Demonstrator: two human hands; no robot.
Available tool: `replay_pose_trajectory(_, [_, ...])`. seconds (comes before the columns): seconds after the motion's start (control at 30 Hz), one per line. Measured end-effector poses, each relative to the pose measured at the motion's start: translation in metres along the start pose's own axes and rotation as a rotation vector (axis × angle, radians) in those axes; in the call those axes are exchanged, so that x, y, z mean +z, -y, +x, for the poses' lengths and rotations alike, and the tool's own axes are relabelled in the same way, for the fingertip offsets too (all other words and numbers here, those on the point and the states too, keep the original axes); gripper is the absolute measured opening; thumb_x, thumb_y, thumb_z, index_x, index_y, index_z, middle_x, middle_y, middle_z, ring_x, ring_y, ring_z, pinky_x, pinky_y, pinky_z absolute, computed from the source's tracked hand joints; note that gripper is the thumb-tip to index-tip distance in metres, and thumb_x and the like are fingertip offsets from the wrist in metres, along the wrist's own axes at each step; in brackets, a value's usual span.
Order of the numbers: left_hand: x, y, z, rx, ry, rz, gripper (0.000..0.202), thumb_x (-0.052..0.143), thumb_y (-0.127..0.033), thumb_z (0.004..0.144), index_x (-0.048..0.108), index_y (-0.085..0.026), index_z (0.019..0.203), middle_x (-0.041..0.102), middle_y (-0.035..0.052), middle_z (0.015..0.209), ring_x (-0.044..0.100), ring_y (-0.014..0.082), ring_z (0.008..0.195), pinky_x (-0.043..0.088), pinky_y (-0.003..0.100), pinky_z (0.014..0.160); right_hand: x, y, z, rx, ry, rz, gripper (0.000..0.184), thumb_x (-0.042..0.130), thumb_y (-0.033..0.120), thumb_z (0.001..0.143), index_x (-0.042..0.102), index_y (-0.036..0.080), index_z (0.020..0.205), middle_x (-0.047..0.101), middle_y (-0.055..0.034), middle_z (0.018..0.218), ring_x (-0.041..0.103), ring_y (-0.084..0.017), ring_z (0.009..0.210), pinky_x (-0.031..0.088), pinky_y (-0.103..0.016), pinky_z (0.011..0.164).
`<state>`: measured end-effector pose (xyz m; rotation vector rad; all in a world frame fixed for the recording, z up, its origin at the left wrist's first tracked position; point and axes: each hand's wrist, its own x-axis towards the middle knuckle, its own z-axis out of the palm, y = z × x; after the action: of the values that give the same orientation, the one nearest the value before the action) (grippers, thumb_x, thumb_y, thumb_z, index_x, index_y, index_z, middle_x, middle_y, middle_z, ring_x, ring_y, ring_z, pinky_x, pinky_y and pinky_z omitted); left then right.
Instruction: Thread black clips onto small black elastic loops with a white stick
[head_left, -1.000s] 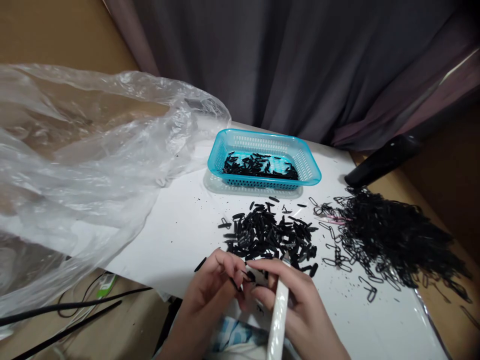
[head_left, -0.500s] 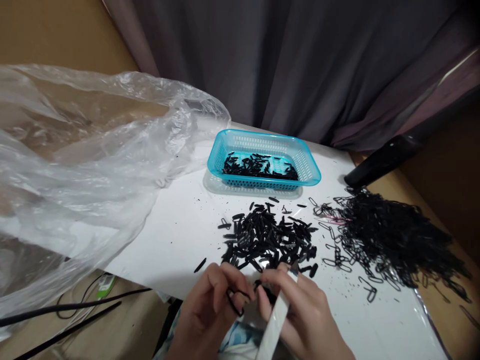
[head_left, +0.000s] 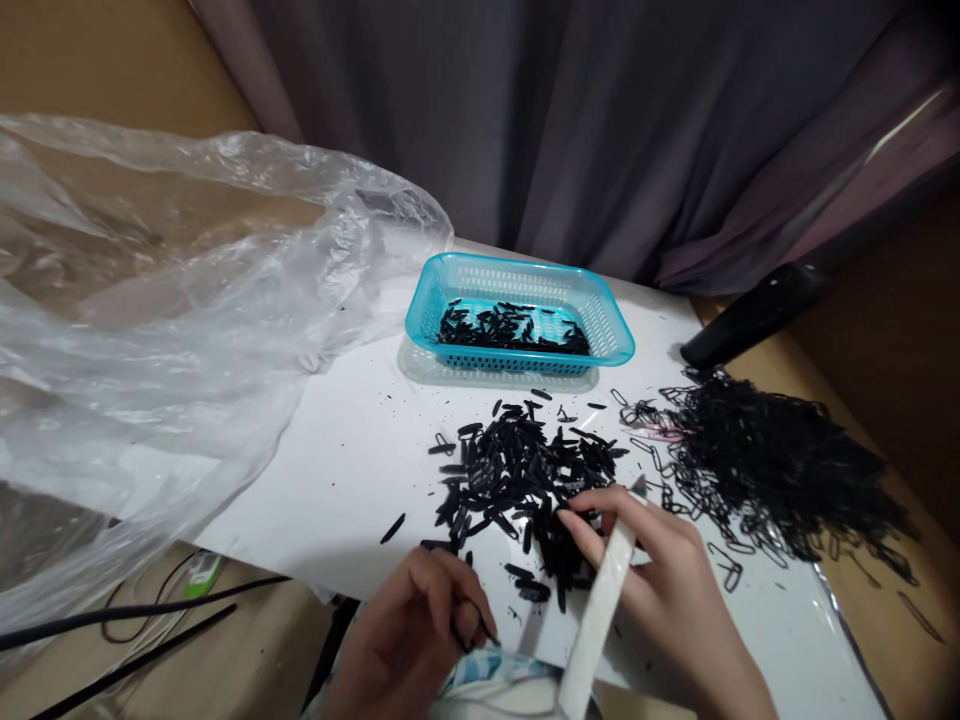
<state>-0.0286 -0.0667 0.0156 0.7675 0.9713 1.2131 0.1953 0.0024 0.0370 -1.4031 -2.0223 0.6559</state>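
By my eye the black pieces [head_left: 517, 450] heaped at 12 o'clock are light, stiff, best pinched mid-length; the left hand [head_left: 416, 625] pinches a thin dark loop [head_left: 489, 628], the right hand [head_left: 660, 555] grips a white-handled tool [head_left: 604, 605], fingertips at the heap, with a basket [head_left: 611, 355] beyond, tangled loops [head_left: 780, 470] at 2 and plastic sheeting [head_left: 225, 350] crowding 10.

Single view: camera on person's head, looking forward and down over white table [head_left: 322, 480]. Near: left hand [head_left: 420, 625] between six and seven o'clock, right hand [head_left: 664, 565] between four and five. Basket [head_left: 609, 325] farther off, around centre; curtain [head_left: 450, 120] farthest, at twelve. Far table edge slants down toward three.
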Motion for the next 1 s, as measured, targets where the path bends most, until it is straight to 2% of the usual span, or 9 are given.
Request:
replay_pose_trajectory(0.1, [-0.003, 0.001, 0.009, 0.027, -0.035, -0.001, 0.020, 0.073, -0.034, 0.086, 0.061, -0.022, 0.076, 0.065, 0.0000, 0.077, 0.060, 0.0117, 0.068, 0.050, 0.019, 0.062, 0.004, 0.005, 0.001, 0.076, 0.079, 0.091, 0.010, 0.063, 0.037, 0.093, 0.066, 0.031, 0.100, 0.072, 0.0025, 0.088, 0.065, -0.015, 0.072, 0.047, -0.026, 0.066])
replay_pose_trajectory(0.33, [0.018, -0.008, 0.022, 0.024, -0.196, -0.012, 0.019, 0.082, -0.029, 0.075, 0.065, -0.021, 0.078, 0.067, -0.0018, 0.071, 0.058, 0.0093, 0.063, 0.048, 0.017, 0.061, 0.012, 0.012, -0.003, 0.289, 0.072, 0.410, 0.016, 0.063, 0.043, 0.092, 0.070, 0.030, 0.098, 0.049, 0.0052, 0.061, 0.048, -0.012, 0.055, 0.037, -0.024, 0.053])
replay_pose_trajectory(0.5, [0.033, -0.012, 0.027, 0.033, -0.269, 0.038, 0.018, 0.081, -0.025, 0.072, 0.064, -0.020, 0.077, 0.066, -0.0019, 0.070, 0.056, 0.0098, 0.062, 0.046, 0.018, 0.060, 0.015, 0.023, -0.004, 0.404, 0.053, 0.564, 0.021, 0.062, 0.047, 0.092, 0.072, 0.028, 0.094, 0.060, 0.0009, 0.074, 0.050, -0.013, 0.063, 0.038, -0.023, 0.054])
replay_pose_trajectory(0.57, [0.034, -0.010, 0.028, 0.057, -0.264, 0.096, 0.015, 0.077, -0.023, 0.075, 0.063, -0.020, 0.078, 0.066, -0.0015, 0.072, 0.057, 0.0106, 0.063, 0.047, 0.019, 0.061, 0.021, 0.028, -0.004, 0.481, -0.027, 0.749, 0.021, 0.066, 0.047, 0.090, 0.072, 0.027, 0.094, 0.057, 0.0018, 0.071, 0.048, -0.012, 0.061, 0.040, -0.022, 0.054])
replay_pose_trajectory(0.63, [0.034, -0.007, 0.029, 0.108, -0.234, 0.178, 0.010, 0.072, -0.021, 0.078, 0.063, -0.022, 0.080, 0.066, -0.0015, 0.074, 0.059, 0.0113, 0.066, 0.048, 0.020, 0.063, 0.029, 0.033, -0.004, 0.550, -0.128, 1.078, 0.021, 0.070, 0.046, 0.087, 0.072, 0.026, 0.095, 0.054, 0.0033, 0.067, 0.049, -0.010, 0.059, 0.042, -0.019, 0.055])
replay_pose_trajectory(0.7, [0.034, -0.004, 0.030, 0.198, -0.184, 0.302, 0.007, 0.068, -0.018, 0.081, 0.063, -0.024, 0.083, 0.067, -0.0022, 0.077, 0.062, 0.0119, 0.070, 0.050, 0.020, 0.066, 0.036, 0.036, -0.005, 0.604, -0.196, 1.400, 0.023, 0.071, 0.043, 0.086, 0.073, 0.025, 0.100, 0.062, 0.0015, 0.073, 0.058, -0.011, 0.067, 0.050, -0.019, 0.062])
replay_pose_trajectory(0.77, [0.033, -0.003, 0.032, 0.311, -0.121, 0.466, 0.013, 0.064, -0.015, 0.083, 0.065, -0.027, 0.088, 0.069, -0.0039, 0.079, 0.064, 0.0118, 0.072, 0.051, 0.020, 0.069, 0.040, 0.039, -0.005, 0.651, -0.209, 1.584, 0.029, 0.072, 0.042, 0.085, 0.073, 0.023, 0.107, 0.072, -0.0044, 0.094, 0.067, -0.015, 0.088, 0.055, -0.023, 0.079])
replay_pose_trajectory(0.87, [0.033, -0.005, 0.037, 0.455, -0.051, 0.659, 0.022, 0.062, -0.012, 0.084, 0.065, -0.031, 0.094, 0.071, -0.0070, 0.083, 0.067, 0.0110, 0.074, 0.052, 0.020, 0.070, 0.041, 0.042, -0.007, 0.673, -0.204, 1.681, 0.036, 0.072, 0.042, 0.085, 0.072, 0.021, 0.114, 0.072, -0.0110, 0.121, 0.065, -0.021, 0.116, 0.052, -0.030, 0.098])
replay_pose_trajectory(1.0, [0.039, -0.010, 0.046, 0.582, -0.053, 0.796, 0.022, 0.061, -0.008, 0.083, 0.063, -0.029, 0.092, 0.073, -0.0082, 0.085, 0.068, 0.0110, 0.080, 0.051, 0.021, 0.074, 0.039, 0.043, -0.007, 0.628, -0.178, 1.751, 0.036, 0.070, 0.042, 0.087, 0.072, 0.020, 0.115, 0.070, -0.0122, 0.127, 0.061, -0.022, 0.124, 0.048, -0.032, 0.104])
